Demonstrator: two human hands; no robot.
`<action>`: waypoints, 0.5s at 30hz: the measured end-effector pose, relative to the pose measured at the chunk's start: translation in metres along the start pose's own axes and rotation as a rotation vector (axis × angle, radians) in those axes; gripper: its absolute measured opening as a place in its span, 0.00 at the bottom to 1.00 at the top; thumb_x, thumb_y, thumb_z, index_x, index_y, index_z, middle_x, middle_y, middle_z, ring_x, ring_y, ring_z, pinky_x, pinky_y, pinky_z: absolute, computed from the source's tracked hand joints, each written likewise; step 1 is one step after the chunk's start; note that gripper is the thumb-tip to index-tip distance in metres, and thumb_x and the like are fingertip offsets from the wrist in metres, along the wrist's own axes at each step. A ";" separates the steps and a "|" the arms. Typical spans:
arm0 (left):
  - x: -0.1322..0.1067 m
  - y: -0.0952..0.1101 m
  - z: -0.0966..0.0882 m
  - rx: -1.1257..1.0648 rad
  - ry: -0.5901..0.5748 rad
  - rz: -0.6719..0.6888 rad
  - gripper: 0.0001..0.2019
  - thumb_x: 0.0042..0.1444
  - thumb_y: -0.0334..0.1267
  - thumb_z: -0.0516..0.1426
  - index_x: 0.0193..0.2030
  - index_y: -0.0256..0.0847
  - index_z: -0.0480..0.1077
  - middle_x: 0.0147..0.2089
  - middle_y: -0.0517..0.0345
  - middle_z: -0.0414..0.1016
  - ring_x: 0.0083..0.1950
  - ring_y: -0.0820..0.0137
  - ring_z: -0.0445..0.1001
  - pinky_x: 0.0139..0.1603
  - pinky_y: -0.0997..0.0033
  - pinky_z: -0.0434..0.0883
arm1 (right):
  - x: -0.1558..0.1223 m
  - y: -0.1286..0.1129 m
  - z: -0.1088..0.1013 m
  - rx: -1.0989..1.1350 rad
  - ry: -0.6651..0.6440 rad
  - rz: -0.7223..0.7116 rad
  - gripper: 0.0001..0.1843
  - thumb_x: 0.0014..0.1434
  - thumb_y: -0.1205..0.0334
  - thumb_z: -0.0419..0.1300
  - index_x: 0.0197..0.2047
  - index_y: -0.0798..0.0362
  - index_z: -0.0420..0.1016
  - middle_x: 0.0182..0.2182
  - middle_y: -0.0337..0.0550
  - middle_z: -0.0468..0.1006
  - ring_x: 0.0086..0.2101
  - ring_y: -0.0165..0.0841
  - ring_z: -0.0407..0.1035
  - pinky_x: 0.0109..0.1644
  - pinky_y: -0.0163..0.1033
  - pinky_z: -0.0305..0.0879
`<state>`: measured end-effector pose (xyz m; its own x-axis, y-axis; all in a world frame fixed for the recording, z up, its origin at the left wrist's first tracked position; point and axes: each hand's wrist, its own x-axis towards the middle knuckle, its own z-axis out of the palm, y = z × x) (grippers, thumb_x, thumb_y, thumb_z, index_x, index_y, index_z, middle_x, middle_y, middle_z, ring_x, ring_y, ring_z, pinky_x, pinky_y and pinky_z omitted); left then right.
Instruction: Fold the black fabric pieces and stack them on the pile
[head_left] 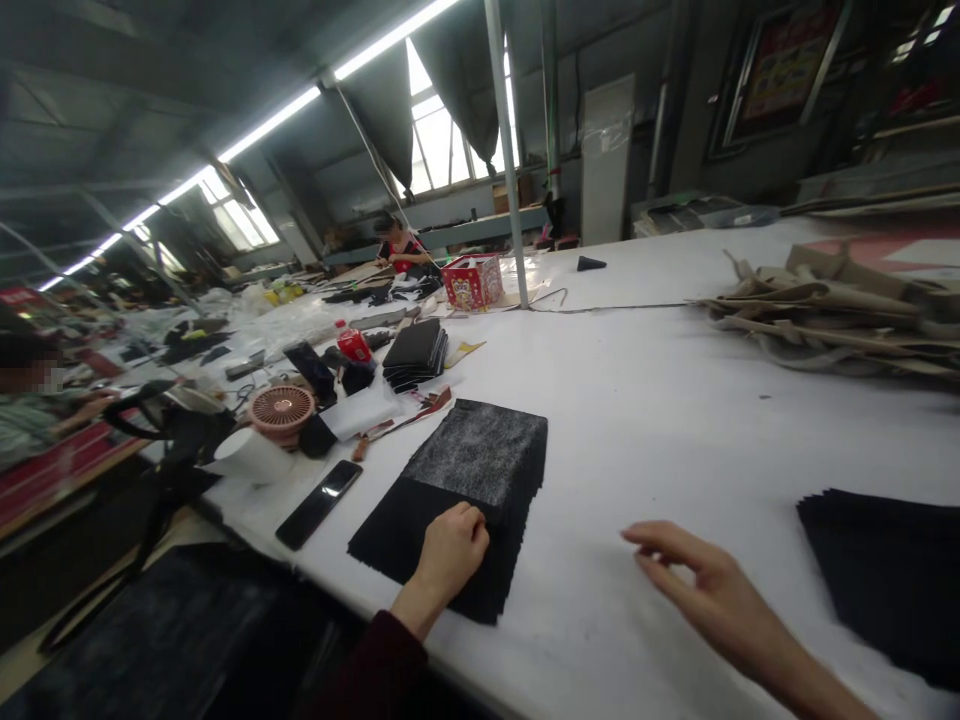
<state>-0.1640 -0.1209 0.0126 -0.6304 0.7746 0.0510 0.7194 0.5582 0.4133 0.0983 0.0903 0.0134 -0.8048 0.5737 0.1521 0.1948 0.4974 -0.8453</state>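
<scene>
A stack of black fabric pieces (420, 520) with jagged edges lies near the table's front edge. Over its far part is a speckled grey face of fabric (480, 450). My left hand (454, 545) is on this stack, its fingers curled in at the near edge of the grey part; the fingertips are hidden, but they appear to grip the cloth. To the right, my right hand (694, 575) hovers over the white table with thumb and fingers apart, holding nothing. A second black fabric stack (892, 570) lies beyond it at the right edge.
Left of the stack lie a phone (319, 503), a pink fan (282, 410), a white roll (251, 456) and a dark stack (415, 352). Beige scraps (840, 310) are heaped at the right. A metal pole (510, 160) rises behind a red box (471, 282). Other people sit farther off.
</scene>
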 end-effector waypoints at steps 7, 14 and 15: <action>0.010 -0.027 -0.015 -0.372 -0.089 -0.028 0.09 0.51 0.34 0.55 0.32 0.41 0.78 0.33 0.60 0.78 0.36 0.69 0.75 0.42 0.72 0.68 | 0.039 -0.057 0.126 -0.206 -0.237 -0.429 0.23 0.58 0.75 0.49 0.50 0.50 0.77 0.53 0.44 0.76 0.51 0.34 0.70 0.56 0.42 0.66; 0.017 -0.045 -0.014 -0.895 -0.096 -0.197 0.04 0.42 0.35 0.62 0.25 0.37 0.76 0.25 0.60 0.75 0.28 0.71 0.71 0.33 0.73 0.68 | 0.056 -0.051 0.150 -0.401 -0.246 -0.473 0.23 0.56 0.80 0.49 0.46 0.51 0.78 0.49 0.42 0.77 0.43 0.34 0.68 0.49 0.39 0.67; 0.017 -0.050 -0.017 -0.999 -0.057 -0.244 0.04 0.42 0.35 0.63 0.25 0.36 0.75 0.24 0.60 0.74 0.27 0.71 0.71 0.32 0.73 0.69 | 0.055 -0.049 0.151 -0.392 -0.228 -0.470 0.23 0.57 0.80 0.48 0.47 0.52 0.77 0.50 0.42 0.77 0.45 0.34 0.68 0.49 0.39 0.67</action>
<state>-0.2157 -0.1404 0.0081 -0.6932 0.7010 -0.1677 -0.0136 0.2199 0.9754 -0.0402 -0.0009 -0.0139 -0.9444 0.1063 0.3113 -0.0515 0.8869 -0.4591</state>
